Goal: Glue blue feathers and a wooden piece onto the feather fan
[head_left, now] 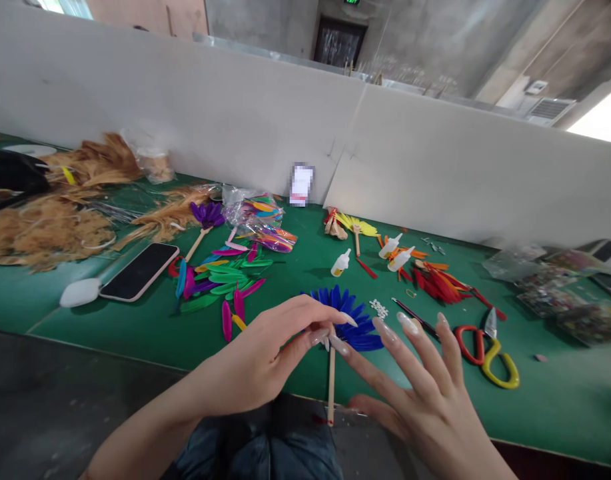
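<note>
A blue feather flower point(346, 315) on a thin wooden stick point(331, 383) lies at the green table's point(135, 327) front edge, its stick hanging over the edge. My left hand point(265, 357) hovers just left of the flower with its fingers drawn together, tips touching the stick's top under the blue feathers. My right hand point(420, 380) is open to the right, fingers spread, the index tip resting against the flower's lower edge.
Loose coloured feathers point(225, 280), a phone point(139, 271) and brown feather heaps point(50, 220) lie to the left. Small glue bottles point(341, 263), red and orange feathers point(438, 280), scissors point(485, 347) and small white beads point(379, 308) lie to the right. A white partition point(235, 113) backs the table.
</note>
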A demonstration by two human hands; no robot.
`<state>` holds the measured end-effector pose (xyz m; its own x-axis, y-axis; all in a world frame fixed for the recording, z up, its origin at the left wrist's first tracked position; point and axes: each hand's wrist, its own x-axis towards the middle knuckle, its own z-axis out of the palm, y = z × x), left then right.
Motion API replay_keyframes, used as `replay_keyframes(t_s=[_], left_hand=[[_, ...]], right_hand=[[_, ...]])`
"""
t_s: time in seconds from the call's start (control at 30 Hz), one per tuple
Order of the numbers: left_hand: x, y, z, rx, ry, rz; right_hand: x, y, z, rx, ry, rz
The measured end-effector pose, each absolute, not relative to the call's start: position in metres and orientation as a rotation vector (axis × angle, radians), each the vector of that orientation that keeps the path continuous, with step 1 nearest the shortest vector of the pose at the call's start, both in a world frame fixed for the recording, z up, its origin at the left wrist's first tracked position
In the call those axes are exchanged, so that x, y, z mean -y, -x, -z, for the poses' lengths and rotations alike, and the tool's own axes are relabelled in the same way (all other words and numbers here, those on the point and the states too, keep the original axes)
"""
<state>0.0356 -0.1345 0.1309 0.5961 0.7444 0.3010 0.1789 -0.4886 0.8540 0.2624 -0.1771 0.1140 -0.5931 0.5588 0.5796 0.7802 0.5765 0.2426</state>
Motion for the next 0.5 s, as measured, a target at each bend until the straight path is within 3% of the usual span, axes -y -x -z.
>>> replay_keyframes(t_s=[0.23,0.5], left_hand=[[0.1276,-0.0323,-0.1344,-0.743,-2.001,-0.985],[0.1315,-0.0272,-0.1324,-0.799,-2.0,-0.824]], right_hand=[[0.179,-0.2615,-0.1141,2.387,1.006,0.713],[0.1787,-0.2646,-0.1128,2.371,1.034,0.704]])
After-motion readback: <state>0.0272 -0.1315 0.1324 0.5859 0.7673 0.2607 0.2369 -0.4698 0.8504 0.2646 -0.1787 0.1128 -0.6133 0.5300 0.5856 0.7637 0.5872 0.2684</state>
